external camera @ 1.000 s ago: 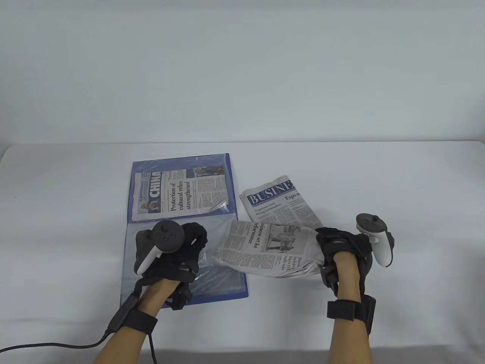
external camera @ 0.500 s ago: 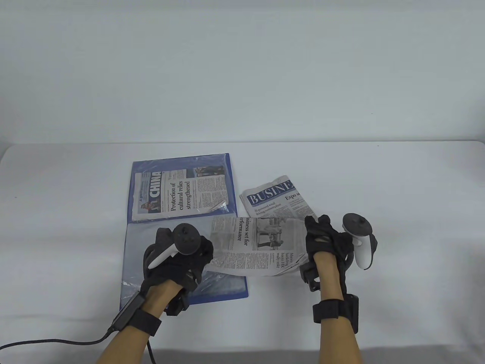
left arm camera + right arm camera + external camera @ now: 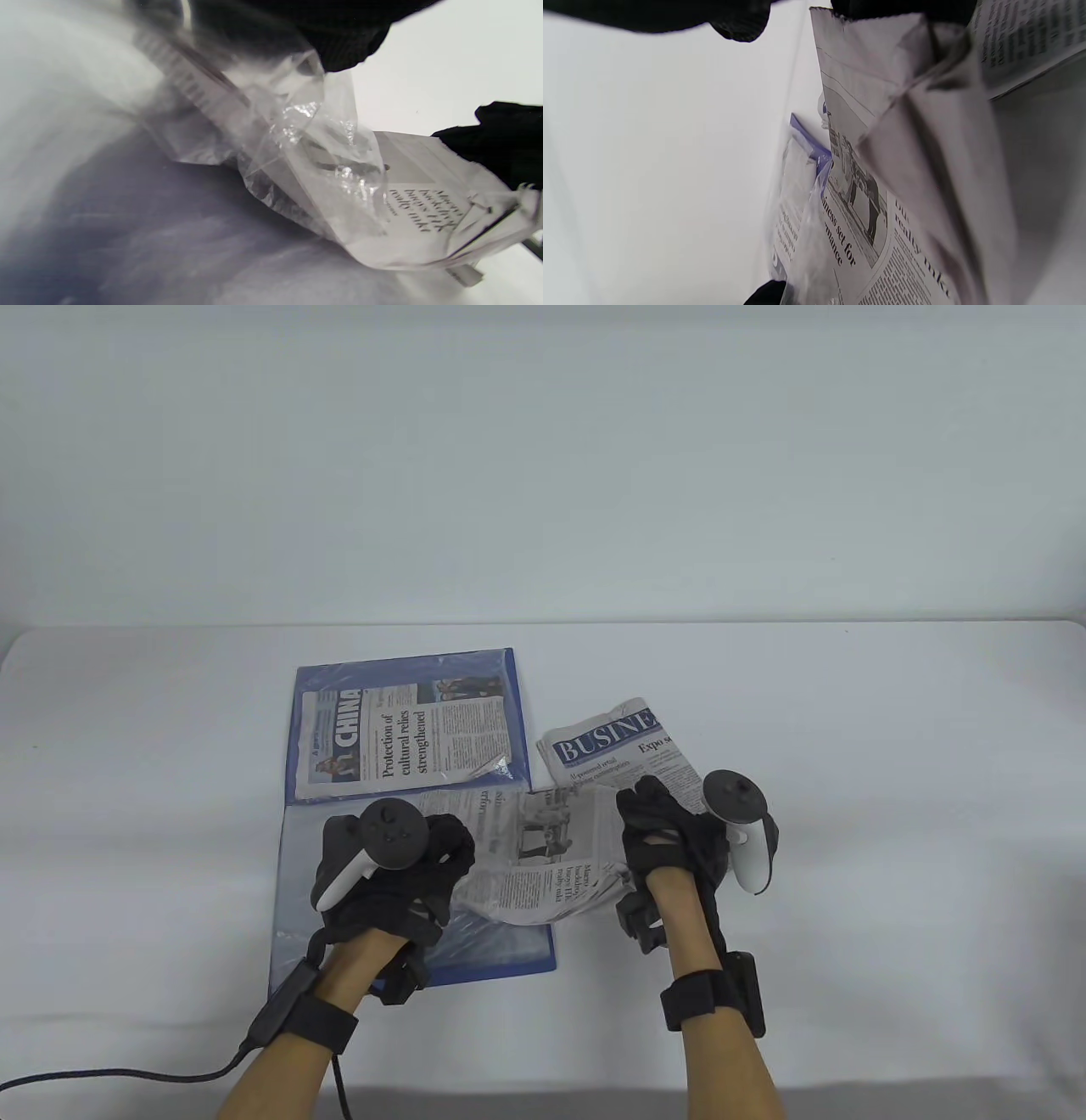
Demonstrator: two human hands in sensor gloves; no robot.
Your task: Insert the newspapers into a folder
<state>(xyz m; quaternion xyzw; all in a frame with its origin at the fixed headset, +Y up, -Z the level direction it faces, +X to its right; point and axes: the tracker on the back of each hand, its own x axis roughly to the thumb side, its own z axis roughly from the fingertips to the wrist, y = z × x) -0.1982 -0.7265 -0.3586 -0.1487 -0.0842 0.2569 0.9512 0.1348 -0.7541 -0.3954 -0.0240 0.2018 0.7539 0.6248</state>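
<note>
Slid leftward since a second ago: folded newspaper (image 3: 543,857), leading edge now inside the clear sleeve (image 3: 297,140) on the near half of the blue folder (image 3: 509,954), tail bunched in the right hand (image 3: 670,836). Gripped there by closed fingers at the paper's right end, directly left of the palm. Sleeve mouth pinched and lifted by the left hand (image 3: 399,869), just left of the paper. Likely trouble: further crumpling or a snagged corner if pushed against the limp plastic. Already sleeved at the far half: China paper (image 3: 403,738). Waiting just right of the folder: Business paper (image 3: 615,746).
</note>
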